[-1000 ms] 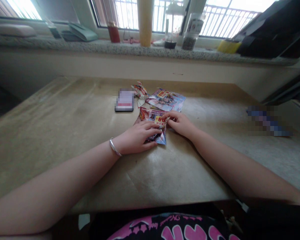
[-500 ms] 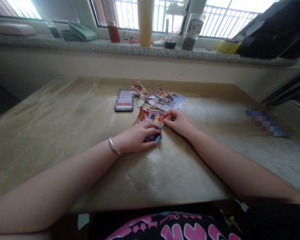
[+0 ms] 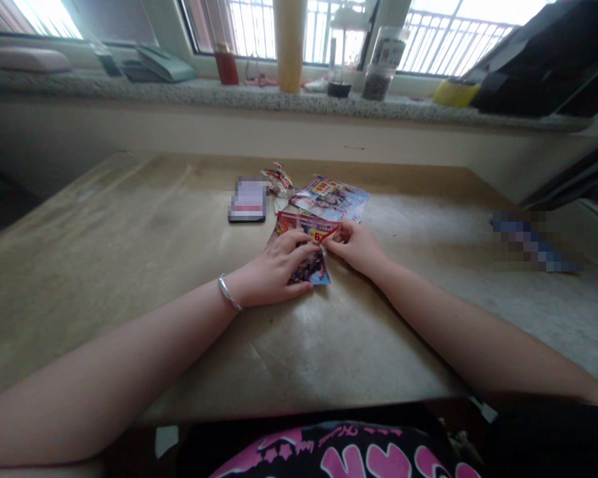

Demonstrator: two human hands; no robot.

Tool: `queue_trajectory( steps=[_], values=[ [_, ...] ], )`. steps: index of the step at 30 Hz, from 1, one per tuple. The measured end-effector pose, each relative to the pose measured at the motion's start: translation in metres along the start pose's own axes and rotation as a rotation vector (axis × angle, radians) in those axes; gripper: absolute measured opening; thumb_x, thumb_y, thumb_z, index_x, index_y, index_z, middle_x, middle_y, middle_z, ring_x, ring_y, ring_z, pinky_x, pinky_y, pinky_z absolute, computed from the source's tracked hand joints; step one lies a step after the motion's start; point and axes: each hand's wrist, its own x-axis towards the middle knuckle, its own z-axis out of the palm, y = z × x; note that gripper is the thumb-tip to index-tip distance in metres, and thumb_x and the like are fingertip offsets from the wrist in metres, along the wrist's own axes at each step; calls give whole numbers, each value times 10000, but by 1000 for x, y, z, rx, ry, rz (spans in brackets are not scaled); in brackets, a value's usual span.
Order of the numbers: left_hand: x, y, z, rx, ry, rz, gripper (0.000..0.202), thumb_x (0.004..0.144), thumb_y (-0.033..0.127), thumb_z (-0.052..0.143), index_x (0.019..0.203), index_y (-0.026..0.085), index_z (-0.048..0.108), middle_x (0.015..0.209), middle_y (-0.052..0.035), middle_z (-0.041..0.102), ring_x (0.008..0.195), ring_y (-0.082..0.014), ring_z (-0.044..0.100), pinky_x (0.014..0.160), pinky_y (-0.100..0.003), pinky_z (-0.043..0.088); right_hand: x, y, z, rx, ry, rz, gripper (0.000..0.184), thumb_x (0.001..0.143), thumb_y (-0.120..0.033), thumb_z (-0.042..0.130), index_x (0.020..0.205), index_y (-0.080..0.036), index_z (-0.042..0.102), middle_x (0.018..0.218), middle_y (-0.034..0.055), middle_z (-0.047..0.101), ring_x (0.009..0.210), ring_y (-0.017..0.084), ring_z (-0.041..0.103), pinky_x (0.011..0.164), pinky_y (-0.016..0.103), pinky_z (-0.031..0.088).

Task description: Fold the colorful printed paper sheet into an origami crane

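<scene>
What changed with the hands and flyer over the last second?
The left hand slid slightly up the printed flyer, its fingers now spread over the upper part. The right hand pinches the flyer's upper right corner, and the top flap now lies flatter, reaching across to the right hand. The second flyer, folded paper scrap and pixelated dark-framed object stayed put.

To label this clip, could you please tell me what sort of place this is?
Probably a room in a home: a speckled stone windowsill holds a jar and a red bottle, with metal railings outside.
</scene>
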Motion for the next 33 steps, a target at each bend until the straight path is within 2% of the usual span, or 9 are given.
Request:
queue_trajectory(
  steps=[8,11,14,18,21,24,27,30,33],
  values=[
    [-1,-5,4,-56,59,-10,904,736,427,728,1438,171,218,1521,-218,219,1426,-342,219,1149,-524,287,-5,0,3,95,-112,-57,233,675,-253,638,863,-206,508,699,-39,590,569,98,542,544,233,445],
    [0,-7,5,-22,99,27,993,728,418,734,1470,149,131,1517,-236,225,1431,-344,204,1153,-524,280,-7,-3,5,120,-110,-93,317,684,-224,638,961,-215,484,721,-53,581,537,79,527,511,215,439],
    [1,-9,7,15,185,96,993,744,418,712,1478,143,101,1507,-239,248,1431,-352,201,1153,-543,265,-12,-8,6,94,-59,-172,396,713,-202,629,1072,-223,464,712,-72,555,504,59,490,483,197,417],
    [3,-9,6,56,346,128,963,759,418,687,1477,133,113,1512,-247,218,1432,-378,170,1144,-571,252,-19,-16,5,7,-20,-299,369,746,-188,629,1078,-233,474,749,-50,606,604,83,574,537,208,451],
    [4,-9,5,63,413,131,944,759,362,683,1478,132,115,1453,-220,338,1421,-363,207,1139,-557,274,-22,-20,4,-19,-16,-343,314,764,-208,644,1042,-234,502,773,-34,645,673,102,620,559,214,458],
    [5,-9,4,63,449,121,926,759,339,678,1477,161,122,1411,-187,393,1384,-346,284,1123,-540,309,-24,-22,4,18,-1,-331,232,785,-243,648,979,-228,521,763,-31,653,679,102,626,567,218,455],
    [6,-7,2,90,493,69,862,759,367,683,1452,182,204,1326,-161,468,1315,-335,373,1112,-545,307,-25,-24,5,67,22,-309,231,777,-258,667,950,-232,516,762,-34,657,686,105,630,583,229,459],
    [6,-5,-2,104,512,3,808,744,402,700,1411,199,292,1163,-109,562,1183,-304,487,1129,-578,233,-27,-27,6,123,54,-297,262,762,-273,687,941,-239,499,772,-37,657,698,108,631,596,238,471],
    [6,-2,-4,88,488,-55,721,749,400,700,1361,220,365,1104,-71,584,1067,-261,542,1137,-588,190,-30,-31,7,150,99,-309,218,764,-273,687,890,-234,514,786,-31,640,709,105,623,590,235,480]
  ],
)
